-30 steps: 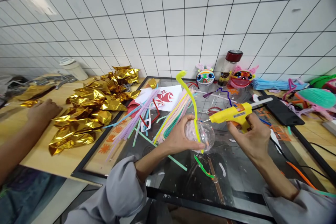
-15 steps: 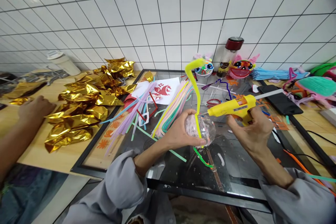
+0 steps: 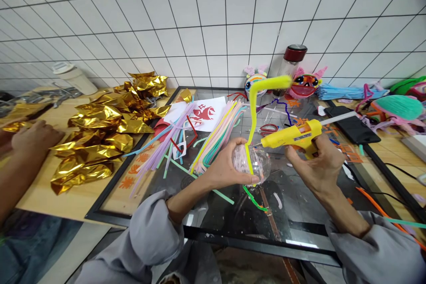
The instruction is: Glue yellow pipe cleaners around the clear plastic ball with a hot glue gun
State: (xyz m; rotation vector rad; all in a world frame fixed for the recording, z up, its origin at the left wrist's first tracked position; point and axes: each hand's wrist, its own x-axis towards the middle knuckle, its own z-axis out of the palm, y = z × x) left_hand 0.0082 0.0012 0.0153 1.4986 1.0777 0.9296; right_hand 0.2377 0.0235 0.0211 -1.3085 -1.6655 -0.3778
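Left hand [image 3: 218, 169] has the clear ball [image 3: 263, 166] clamped between thumb and fingers [image 3: 238, 141], with the yellow pipe cleaner [image 3: 253, 115] lying over its side and standing up in a bend. Ball is held over the dark glass surface [image 3: 229, 222]. Right hand [image 3: 321, 168] has its fingers wrapped round the handle of the yellow glue gun [image 3: 289, 137], nozzle pointed at the ball's upper side. Can't tell if the tip touches the ball or how hard the trigger is squeezed.

Main risk looks like burns — the nozzle sits close to the left fingertips, so a small slip of either hand could put hot metal or glue on skin. If the tip rests on thin plastic too long, the wall could soften or dent.

Pipe cleaner's long free end is unsupported; its weight could swing the lower part off line before any glue grips. Ball is round and smooth, so a loose pinch could let it roll and smear the bead.

Black cord [image 3: 351, 174] runs off behind the right hand; a snag could jerk the gun. Drips could also catch the green pipe cleaner [image 3: 254, 199] lying just below — minor
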